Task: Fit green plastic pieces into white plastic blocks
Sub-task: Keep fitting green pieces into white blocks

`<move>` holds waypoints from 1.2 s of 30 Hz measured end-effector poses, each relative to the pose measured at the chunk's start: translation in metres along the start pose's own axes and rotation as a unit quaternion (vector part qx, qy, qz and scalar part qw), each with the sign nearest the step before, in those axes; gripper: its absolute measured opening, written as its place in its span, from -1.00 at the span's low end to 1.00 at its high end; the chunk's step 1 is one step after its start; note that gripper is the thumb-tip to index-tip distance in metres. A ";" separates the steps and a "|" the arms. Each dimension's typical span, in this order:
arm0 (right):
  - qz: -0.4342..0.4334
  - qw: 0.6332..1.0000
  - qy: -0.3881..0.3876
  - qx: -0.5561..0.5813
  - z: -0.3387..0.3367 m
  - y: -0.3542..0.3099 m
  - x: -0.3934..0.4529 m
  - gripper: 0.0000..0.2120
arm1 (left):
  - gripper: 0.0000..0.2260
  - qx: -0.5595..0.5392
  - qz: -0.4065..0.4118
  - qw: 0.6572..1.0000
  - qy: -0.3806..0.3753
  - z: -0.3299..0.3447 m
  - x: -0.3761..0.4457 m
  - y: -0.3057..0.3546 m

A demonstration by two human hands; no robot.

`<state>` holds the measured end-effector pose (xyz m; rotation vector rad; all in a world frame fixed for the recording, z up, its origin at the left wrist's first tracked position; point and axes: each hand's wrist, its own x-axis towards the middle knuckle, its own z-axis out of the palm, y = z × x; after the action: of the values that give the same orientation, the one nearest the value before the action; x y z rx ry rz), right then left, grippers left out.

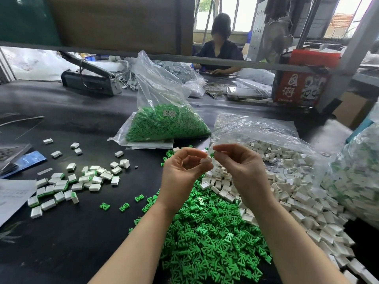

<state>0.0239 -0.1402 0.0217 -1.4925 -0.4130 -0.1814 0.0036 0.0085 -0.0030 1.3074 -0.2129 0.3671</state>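
My left hand (pixel 181 173) pinches a small white plastic block (pixel 206 160) at its fingertips, raised above the table. Close to its right, my right hand (pixel 240 167) pinches a green plastic piece (pixel 212 154) between thumb and forefinger, almost touching the block. Below both hands lies a heap of loose green pieces (pixel 209 242). A spread of loose white blocks (pixel 291 193) lies to the right, spilling from a clear bag. On the left of the black table is a scatter of white blocks with green showing at their edges (pixel 67 185).
A clear bag of green pieces (pixel 164 124) stands behind the hands. Another bag of blocks (pixel 356 181) sits at the far right. Paper (pixel 12 195) lies at the left edge, a grey machine (pixel 90 78) at the back. A person sits across the table.
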 end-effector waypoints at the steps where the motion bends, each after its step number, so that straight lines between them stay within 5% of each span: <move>1: -0.009 1.000 0.006 -0.010 0.000 0.000 0.000 -0.86 | -0.82 -0.002 0.001 1.000 -0.001 0.000 0.000 0.000; 36: -0.055 0.994 0.038 -0.089 0.009 0.005 -0.005 -0.83 | -0.81 -0.035 -0.032 0.998 0.041 -0.001 0.000 0.000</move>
<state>0.0198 -0.1310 0.0151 -1.6329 -0.4266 -0.3679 0.0030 0.0093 -0.0031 1.2249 -0.1134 0.3562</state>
